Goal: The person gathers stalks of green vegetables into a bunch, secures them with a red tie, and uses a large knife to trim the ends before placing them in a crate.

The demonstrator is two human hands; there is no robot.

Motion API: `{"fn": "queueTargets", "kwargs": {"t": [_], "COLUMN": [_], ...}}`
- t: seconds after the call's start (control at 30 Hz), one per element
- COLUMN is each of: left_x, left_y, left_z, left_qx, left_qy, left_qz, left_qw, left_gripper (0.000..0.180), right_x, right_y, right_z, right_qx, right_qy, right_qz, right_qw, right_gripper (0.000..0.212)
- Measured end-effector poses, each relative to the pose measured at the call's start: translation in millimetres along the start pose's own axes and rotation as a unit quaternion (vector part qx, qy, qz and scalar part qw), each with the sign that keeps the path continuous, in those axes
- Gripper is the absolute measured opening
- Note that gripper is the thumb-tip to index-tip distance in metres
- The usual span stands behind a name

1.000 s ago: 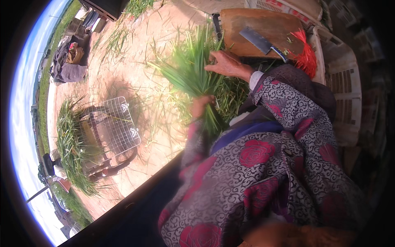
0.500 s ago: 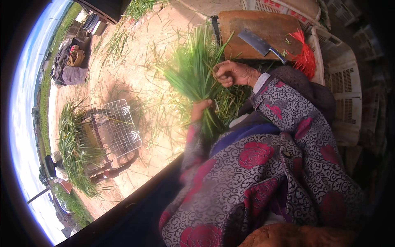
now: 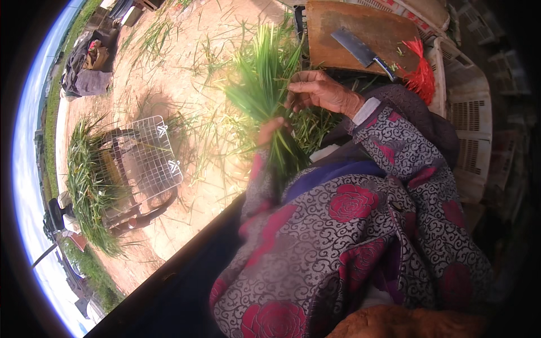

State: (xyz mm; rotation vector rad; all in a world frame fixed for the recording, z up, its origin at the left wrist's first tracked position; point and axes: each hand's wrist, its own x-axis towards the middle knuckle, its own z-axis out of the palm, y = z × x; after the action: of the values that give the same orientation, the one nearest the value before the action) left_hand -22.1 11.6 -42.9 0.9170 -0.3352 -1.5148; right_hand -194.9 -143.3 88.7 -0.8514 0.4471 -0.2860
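Observation:
A bunch of long, flat green leaves that look like garlic chives (image 3: 264, 76) fans upward from my left hand (image 3: 270, 130). The left fingers wrap round its lower part, and the stalk ends hang below them toward my lap. Against the bunch's right side is my right hand (image 3: 320, 93), its fingers curled in toward the thumb. Whatever those fingertips hold, if anything, is hidden among the leaves. Motion smears the left hand and some leaf tips.
A cleaver (image 3: 356, 47) lies on a wooden board (image 3: 324, 25) at the upper right, beside red plastic strips (image 3: 418, 73). White crates (image 3: 470, 112) stand at the right. At the left is a wire rack (image 3: 147, 152) beside heaped greens (image 3: 84, 186). Loose leaves litter the ground.
My right hand has shifted slightly up and now sits closer against the leaves. The bunch stays in my left hand and looks more upright and narrower. The view has shifted a little.

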Motion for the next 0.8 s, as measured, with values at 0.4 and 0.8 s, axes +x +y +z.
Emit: {"fn": "queueTargets", "kwargs": {"t": [0.4, 0.8], "left_x": [-1, 25], "left_y": [2, 51], "left_z": [-4, -9], "left_qx": [-0.173, -0.099], "left_qy": [-0.051, -0.029], "left_qz": [-0.039, -0.011], "left_qw": [0.983, 0.995], "left_gripper": [0.032, 0.032], "right_x": [-6, 16], "right_y": [61, 84], "right_z": [15, -73], "right_qx": [-0.135, -0.483], "right_qy": [-0.229, -0.114], "right_qz": [0.259, 0.214], "right_qw": [0.928, 0.841], "right_gripper": [0.021, 0.036]}}
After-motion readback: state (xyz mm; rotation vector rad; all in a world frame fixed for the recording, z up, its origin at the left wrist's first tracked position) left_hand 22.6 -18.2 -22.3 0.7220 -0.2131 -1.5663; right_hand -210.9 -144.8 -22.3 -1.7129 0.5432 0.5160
